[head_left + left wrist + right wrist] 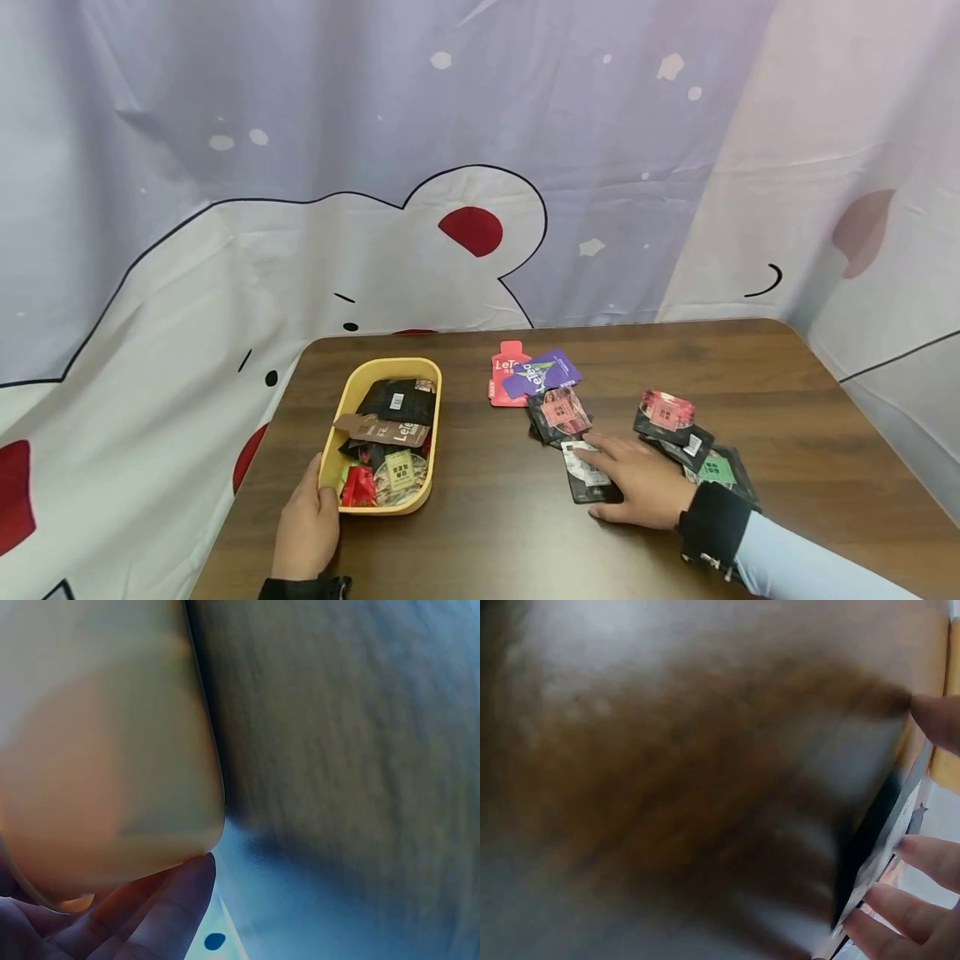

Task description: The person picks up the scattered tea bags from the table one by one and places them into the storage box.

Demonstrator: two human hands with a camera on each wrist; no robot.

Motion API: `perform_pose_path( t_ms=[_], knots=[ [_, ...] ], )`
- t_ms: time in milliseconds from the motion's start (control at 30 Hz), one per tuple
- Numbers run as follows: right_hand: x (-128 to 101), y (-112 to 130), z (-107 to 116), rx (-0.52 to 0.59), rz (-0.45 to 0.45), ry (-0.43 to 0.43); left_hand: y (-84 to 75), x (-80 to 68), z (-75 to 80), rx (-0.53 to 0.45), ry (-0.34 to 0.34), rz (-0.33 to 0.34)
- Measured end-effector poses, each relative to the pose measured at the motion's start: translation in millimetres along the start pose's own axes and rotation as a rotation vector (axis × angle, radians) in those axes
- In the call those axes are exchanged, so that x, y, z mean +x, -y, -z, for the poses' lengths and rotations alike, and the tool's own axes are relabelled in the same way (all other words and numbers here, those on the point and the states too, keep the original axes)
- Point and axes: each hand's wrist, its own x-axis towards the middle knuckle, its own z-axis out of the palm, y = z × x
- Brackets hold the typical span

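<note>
Packets lie all over a brown desk (495,533). The left hand (306,527) holds the near left corner of a yellow tray (347,398), with the thumb on the rim and the fingers curled under the edge. In the left wrist view the yellow tray (105,750) fills the frame and one fingertip (176,904) touches its rounded corner. The tray sits on the left part of the desk and is full of small packets, mostly black and brown, with a red packet (359,487) at the near end. The right hand (637,479) lies flat on the desk to the right of the tray, fingers straight and spread a little. It presses down on a black packet with a white label (588,475) and does not grip it. In the right wrist view the fingers (922,855) rest on the edge of that black packet (874,851), but this view is very blurry. Just beyond the hand is a black packet with a pink label (558,410). Farther back lie a red pouch (504,375) and a purple pouch (542,372), the purple one partly on top. To the right of the hand are more black packets, one with a pink top (666,412) and one with a green label (718,468). A curtain with a cartoon bear (420,242) hangs behind the desk.
</note>
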Motion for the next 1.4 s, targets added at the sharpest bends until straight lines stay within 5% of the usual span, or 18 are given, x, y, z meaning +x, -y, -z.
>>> perform_pose_path(
  t_ms=[500,933,1133,1400],
  knots=[
    [0,-1,-5,-0.050,-0.007,0.000,0.1,-0.4,0.1,-0.004,-0.007,-0.008],
    [7,-6,4,0.032,0.008,-0.028,-0.4,-0.1,0.1,-0.005,-0.012,-0.011],
    [29,14,12,0.066,0.034,-0.134,0.5,-0.6,-1.3,0.001,-0.021,-0.011],
    [93,74,29,0.161,0.236,-0.185,1.0,-0.8,-0.4,-0.001,-0.018,0.011]
  ],
)
